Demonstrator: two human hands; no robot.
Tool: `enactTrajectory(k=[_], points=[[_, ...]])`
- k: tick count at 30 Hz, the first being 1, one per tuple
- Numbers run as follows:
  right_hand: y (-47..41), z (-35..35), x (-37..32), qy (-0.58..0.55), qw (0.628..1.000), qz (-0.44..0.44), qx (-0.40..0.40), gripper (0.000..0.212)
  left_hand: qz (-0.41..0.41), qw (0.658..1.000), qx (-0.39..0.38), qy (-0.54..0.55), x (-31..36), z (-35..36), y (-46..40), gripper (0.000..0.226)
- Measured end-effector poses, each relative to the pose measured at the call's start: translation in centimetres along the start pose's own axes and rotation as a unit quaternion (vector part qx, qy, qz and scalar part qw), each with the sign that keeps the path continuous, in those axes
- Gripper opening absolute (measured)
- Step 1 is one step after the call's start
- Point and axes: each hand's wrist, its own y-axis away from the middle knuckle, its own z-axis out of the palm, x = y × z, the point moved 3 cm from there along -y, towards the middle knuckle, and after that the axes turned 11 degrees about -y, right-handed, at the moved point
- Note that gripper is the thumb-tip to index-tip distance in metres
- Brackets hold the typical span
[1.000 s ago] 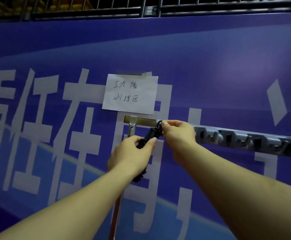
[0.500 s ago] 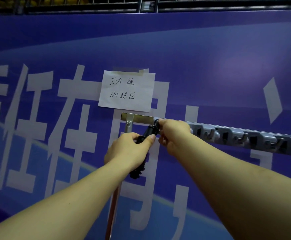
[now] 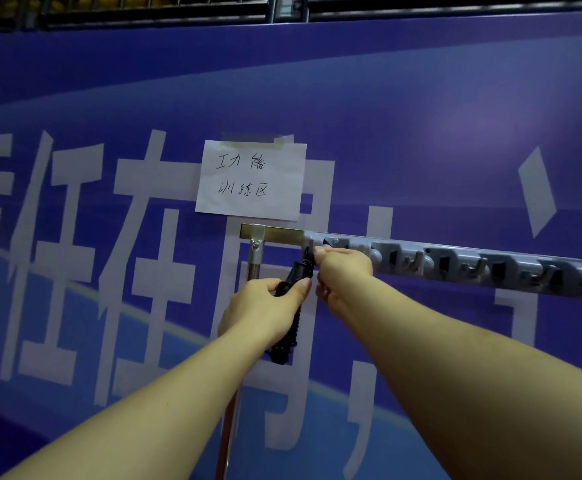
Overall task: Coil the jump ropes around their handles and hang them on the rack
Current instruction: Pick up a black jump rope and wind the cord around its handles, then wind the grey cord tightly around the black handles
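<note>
Both hands meet just below the middle of the frame. Left hand (image 3: 265, 308) is curled round the black coiled jump rope (image 3: 291, 299), thumb pressed across the upper part of the bundle, whose wrapped lower end sticks out beneath the palm. Right hand (image 3: 343, 271) pinches the top end of the same rope with fingertips bunched together, right at the left end of the grey hook rack (image 3: 490, 266). The rope bundle slants from that rack end down and left into the left hand; whether its top loop is already caught on a hook cannot be told, since the fingers hide it.

The rack runs from centre frame off to the right edge, carrying a row of small hooks, and joins a brass-coloured bar (image 3: 275, 233) at its left end. A metal stand pole (image 3: 253, 268) drops from that bar toward the bottom of the frame, behind the left forearm. Just above the bar a white paper note (image 3: 251, 180) with handwritten characters is taped to the blue banner (image 3: 421, 133), which bears large pale characters across the left and lower parts. A dark metal railing (image 3: 178, 12) lines the top edge.
</note>
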Motion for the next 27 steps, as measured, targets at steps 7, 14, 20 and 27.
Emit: enactTrajectory(k=[7,14,20,27], points=[[1.9,-6.9,7.4,0.079,0.995,0.047,0.026,0.021,-0.04,0.998,-0.035,0.016,-5.2,5.0,3.1,0.056],[8.9,-20.0,17.9,0.185,0.975,0.126,-0.013,0.032,-0.159,0.973,-0.163,-0.024,-16.9,14.1,14.0,0.03],[18.2,-34.0,28.3,0.355,0.913,0.201,0.02,0.037,-0.201,0.935,-0.284,-0.062,-22.3,20.8,27.6,0.041],[29.2,-44.7,37.5,0.322,0.875,0.334,0.141,0.034,-0.302,0.878,-0.365,-0.068,-26.6,26.2,39.4,0.045]])
